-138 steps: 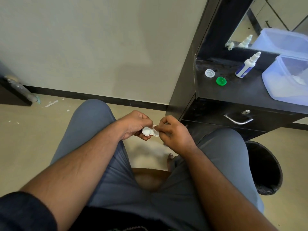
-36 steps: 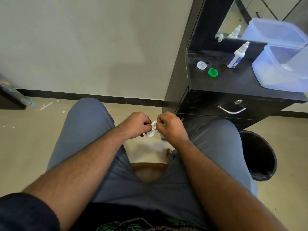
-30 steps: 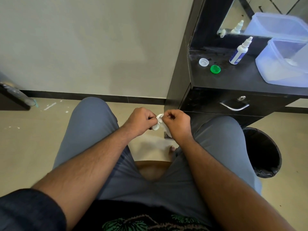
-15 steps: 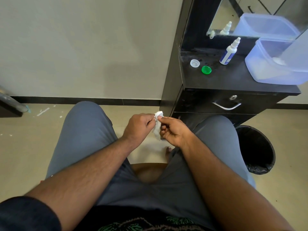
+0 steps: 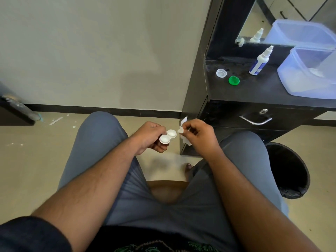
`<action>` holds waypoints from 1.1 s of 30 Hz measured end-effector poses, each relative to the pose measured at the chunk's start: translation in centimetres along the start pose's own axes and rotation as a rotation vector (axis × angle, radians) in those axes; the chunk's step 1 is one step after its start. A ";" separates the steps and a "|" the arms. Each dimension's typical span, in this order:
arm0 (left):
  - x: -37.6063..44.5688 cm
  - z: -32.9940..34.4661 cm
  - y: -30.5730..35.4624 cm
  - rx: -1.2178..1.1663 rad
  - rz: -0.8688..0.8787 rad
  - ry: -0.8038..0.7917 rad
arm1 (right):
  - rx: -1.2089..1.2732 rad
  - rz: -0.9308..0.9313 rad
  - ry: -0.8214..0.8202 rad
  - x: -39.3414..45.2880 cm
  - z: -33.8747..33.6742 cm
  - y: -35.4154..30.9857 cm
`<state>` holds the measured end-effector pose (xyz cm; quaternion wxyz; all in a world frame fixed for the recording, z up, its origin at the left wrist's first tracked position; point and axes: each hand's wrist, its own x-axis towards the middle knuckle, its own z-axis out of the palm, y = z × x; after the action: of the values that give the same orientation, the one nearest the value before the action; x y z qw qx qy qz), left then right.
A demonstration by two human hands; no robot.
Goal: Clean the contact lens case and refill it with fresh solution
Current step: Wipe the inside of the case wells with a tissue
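Note:
My left hand (image 5: 151, 138) grips the white contact lens case (image 5: 168, 136), whose two round wells face up with no caps on. Just to its right, my right hand (image 5: 198, 135) pinches a small white tissue (image 5: 183, 130), a short gap away from the case. On the black dresser top (image 5: 254, 91) lie a white cap (image 5: 221, 73) and a green cap (image 5: 234, 80). The solution bottle (image 5: 259, 61) stands upright behind them.
A pale blue plastic container (image 5: 307, 73) sits at the dresser's right end, with a mirror (image 5: 263, 19) behind it. A drawer with a metal handle (image 5: 255, 121) faces my knees. A black bin (image 5: 289, 170) stands on the floor by my right leg.
My hands have drawn apart: the tissue has come away from the case. The case has turned so both open wells now show.

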<state>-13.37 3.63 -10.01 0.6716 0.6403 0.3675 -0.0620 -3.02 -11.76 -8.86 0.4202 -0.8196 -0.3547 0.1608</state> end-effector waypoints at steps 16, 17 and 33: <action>-0.7 -0.1 0.3 0.043 0.047 -0.111 | -0.478 -0.318 -0.187 -0.4 1.4 -0.1; -0.8 0.0 0.3 0.045 0.065 -0.106 | -0.458 -0.304 -0.182 -0.4 1.3 0.0; -0.9 2.4 -0.8 0.147 0.376 0.061 | 0.171 0.216 0.172 -1.4 2.8 -1.2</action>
<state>-13.46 1.01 -10.40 0.6114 0.7465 0.2563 0.0575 -6.12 -10.63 -9.59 0.4976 -0.8249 -0.2121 0.1642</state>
